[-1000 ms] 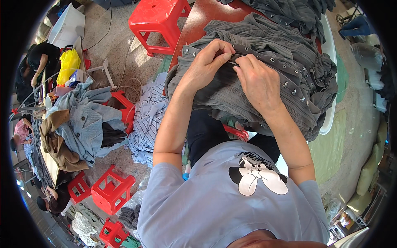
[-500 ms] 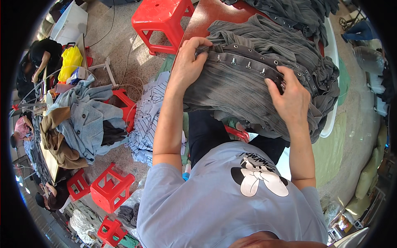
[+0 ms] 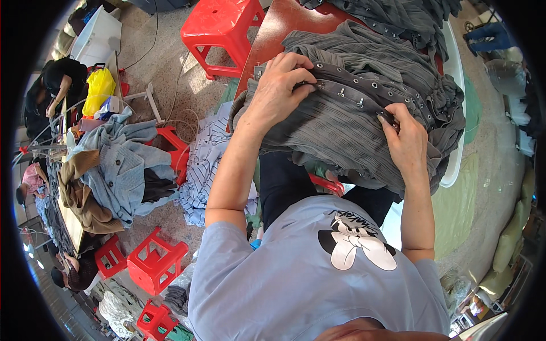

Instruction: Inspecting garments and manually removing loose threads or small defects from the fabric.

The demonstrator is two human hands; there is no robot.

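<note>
A dark grey ribbed garment point(image 3: 324, 122) lies in front of me, partly over my lap and partly on a red tabletop. Metal hooks run along its dark edge band, and a facing strip point(image 3: 378, 81) beside it carries eyelets. My left hand point(image 3: 284, 85) pinches the band at its left part, thumb against bent fingers, covering some of the hooks. Farther right, my right hand point(image 3: 402, 136) grips the same band between thumb and fingers. Two hooks show plainly between the hands. More grey garments point(image 3: 392, 23) with hooks are heaped beyond.
The red tabletop point(image 3: 284, 25) has a white tray edge point(image 3: 453, 142) at its right. Red stools point(image 3: 219, 28) stand at the left. Striped shirts point(image 3: 207, 165) and a pile of blue and brown clothes point(image 3: 122, 165) lie left of me. Other people point(image 3: 60, 82) work at the far left.
My left hand has moved right along the hook band and now covers hooks that showed before. My right hand has shifted slightly down, still gripping the band.
</note>
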